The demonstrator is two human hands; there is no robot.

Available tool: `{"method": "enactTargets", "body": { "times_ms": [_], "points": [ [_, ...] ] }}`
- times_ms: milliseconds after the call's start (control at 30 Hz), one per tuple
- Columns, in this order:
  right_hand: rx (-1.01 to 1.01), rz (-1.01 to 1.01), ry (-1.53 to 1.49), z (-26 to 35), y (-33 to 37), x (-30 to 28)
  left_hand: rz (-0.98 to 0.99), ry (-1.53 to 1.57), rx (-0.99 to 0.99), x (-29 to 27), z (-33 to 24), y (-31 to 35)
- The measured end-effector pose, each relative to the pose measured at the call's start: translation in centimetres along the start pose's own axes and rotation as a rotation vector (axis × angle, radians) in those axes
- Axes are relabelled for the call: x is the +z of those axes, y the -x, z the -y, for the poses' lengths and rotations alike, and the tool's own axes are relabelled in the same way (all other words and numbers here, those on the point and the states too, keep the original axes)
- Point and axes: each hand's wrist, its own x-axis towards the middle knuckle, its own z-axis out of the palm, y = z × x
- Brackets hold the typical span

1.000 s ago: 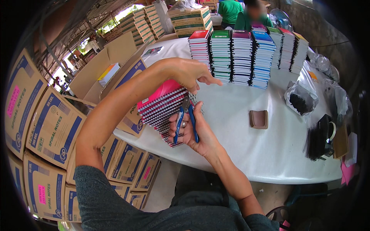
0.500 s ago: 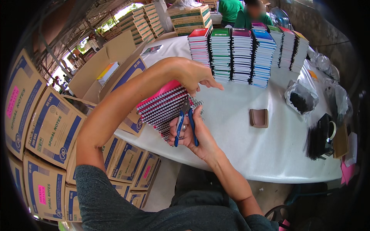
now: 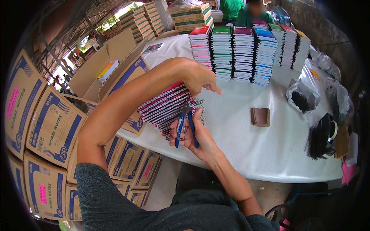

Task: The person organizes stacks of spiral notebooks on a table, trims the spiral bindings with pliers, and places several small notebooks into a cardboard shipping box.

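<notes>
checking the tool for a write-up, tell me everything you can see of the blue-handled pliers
The pliers are small, with two slim blue handles, seemingly plastic-coated, and a short dark metal head. The right hand grips them, handles spread slightly and pointing down toward the person. The head points up at the wire coils of the fanned stack of spiral notebooks, which the left hand steadies from above at the table's near edge. Whether the tips bite a coil cannot be told.

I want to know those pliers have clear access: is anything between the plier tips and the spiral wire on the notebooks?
Nothing visible. The blue-handled pliers in the right hand already reach the wire coils of the tilted notebook stack, steadied by the left hand.
</notes>
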Motion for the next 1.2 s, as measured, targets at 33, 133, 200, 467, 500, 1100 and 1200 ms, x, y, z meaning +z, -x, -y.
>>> {"method": "enactTargets", "body": {
  "times_ms": [33,133,200,467,500,1100,1200],
  "points": [
    [-0.004,0.015,-0.010,0.0,-0.1,-0.2,0.005,-0.016,0.002,-0.1,-0.2,0.0],
    [0.017,0.126,-0.050,0.2,-0.7,-1.3,0.016,-0.052,-0.002,-0.2,-0.5,0.0],
    [0.069,0.283,-0.090,0.4,-0.9,-2.9,0.009,-0.090,-0.008,0.0,-0.7,-0.1],
    [0.039,0.134,0.022,-0.8,0.0,-1.6,0.033,-0.139,-0.025,1.1,-0.1,-1.1],
    [0.014,0.091,0.042,-0.9,0.0,-1.4,0.035,-0.136,-0.025,1.0,-0.1,-1.1],
    [0.021,0.146,0.019,-1.0,-0.6,-3.6,0.160,-0.095,-0.101,1.4,-0.3,-2.5],
    [0.052,0.310,-0.070,-1.0,-1.5,-5.1,0.157,-0.128,-0.101,1.5,-0.1,-2.7]
  ]
}}
